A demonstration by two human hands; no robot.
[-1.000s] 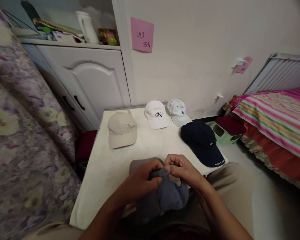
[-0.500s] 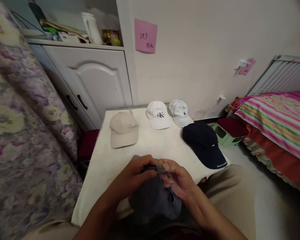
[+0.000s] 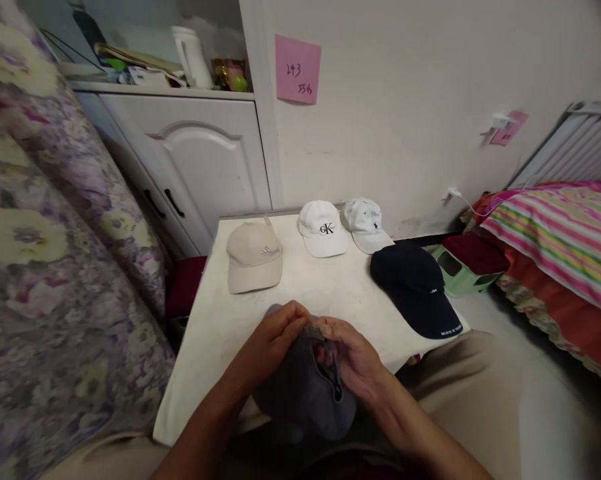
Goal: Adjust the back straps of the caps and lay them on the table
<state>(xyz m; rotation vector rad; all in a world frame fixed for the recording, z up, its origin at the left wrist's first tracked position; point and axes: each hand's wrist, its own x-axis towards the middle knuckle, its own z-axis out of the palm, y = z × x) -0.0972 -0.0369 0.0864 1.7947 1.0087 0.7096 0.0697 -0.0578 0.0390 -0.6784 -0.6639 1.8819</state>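
A dark grey baseball cap is held low over the near edge of the table, its back opening and strap facing up toward me. My left hand pinches the strap from the left. From the right, my right hand grips the strap end, its fingers partly behind the opening. The fingertips of both hands nearly meet at the strap, and the fastening between them is too small to make out. Beyond them lie a beige cap, a white cap with black letters, a pale blue cap and a navy cap.
The caps lie on a table with a cream cloth. A white cabinet stands behind left, beside a floral curtain. To the right are a green stool with a red top and a bed with striped covers.
Both hands still hold the grey cap. The cap has tilted and the strap turned, so the back opening shows wider. My left fingers have closed in nearer to the strap. The view has shifted slightly.
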